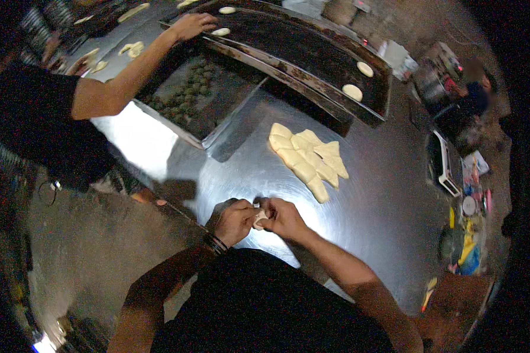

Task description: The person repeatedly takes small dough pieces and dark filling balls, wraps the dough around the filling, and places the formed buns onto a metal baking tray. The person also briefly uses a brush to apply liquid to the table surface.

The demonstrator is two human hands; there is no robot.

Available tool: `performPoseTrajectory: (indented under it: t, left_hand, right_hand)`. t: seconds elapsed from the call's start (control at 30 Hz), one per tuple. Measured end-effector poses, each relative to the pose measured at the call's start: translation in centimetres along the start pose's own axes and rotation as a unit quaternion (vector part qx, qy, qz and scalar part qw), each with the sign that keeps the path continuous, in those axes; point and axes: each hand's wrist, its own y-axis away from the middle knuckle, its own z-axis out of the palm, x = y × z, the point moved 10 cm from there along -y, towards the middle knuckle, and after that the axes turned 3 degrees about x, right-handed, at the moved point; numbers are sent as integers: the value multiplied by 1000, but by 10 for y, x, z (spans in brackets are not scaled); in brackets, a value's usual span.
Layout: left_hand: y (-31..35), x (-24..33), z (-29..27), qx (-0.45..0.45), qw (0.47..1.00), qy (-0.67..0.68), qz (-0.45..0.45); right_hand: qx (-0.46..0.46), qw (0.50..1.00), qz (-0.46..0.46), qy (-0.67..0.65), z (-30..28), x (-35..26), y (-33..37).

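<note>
Low over the near edge of the metal table (383,206), my left hand (234,220) and my right hand (285,219) meet around a small pale piece of dough (260,220). Fingers of both hands are closed on it, and they hide part of it. Just beyond my right hand lies a flat cluster of cut, pale yellow dough pieces (303,160), pressed side by side.
Left of me, a co-worker's hand (195,26) reaches to a dough disc (221,32) on the long dark baking tray (288,36). More discs (353,92) sit at its right end. A nearer tray holds many dark green balls (195,82). Containers and tools line the far right.
</note>
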Motion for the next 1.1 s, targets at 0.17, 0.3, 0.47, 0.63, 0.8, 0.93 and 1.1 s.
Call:
performPoseTrajectory:
  t: [0.17,0.3,0.47,0.63,0.8,0.93,1.1]
  left_hand:
    - [3,-2,-6,66,970,207,-111]
    - [0,-19,1,90,961,230,-121]
    - [-14,-27,7,39,989,132,-53]
    - [-6,-8,2,-34,993,66,88]
    - [31,-78,-46,54,996,-51,-59]
    - [63,-141,-74,213,946,180,-165]
    - [66,-189,-36,270,616,704,-230]
  right_hand:
    - [-177,961,83,-195,13,39,-29]
    - [-72,906,109,-402,15,68,-6]
    - [172,970,-167,-29,-26,-16,11]
    - [-97,958,-40,267,-18,-74,-39]
    - [344,897,-247,126,-75,-159,-31]
    - [156,942,-88,284,17,-97,-50]
    - [237,938,-116,224,25,-50,-31]
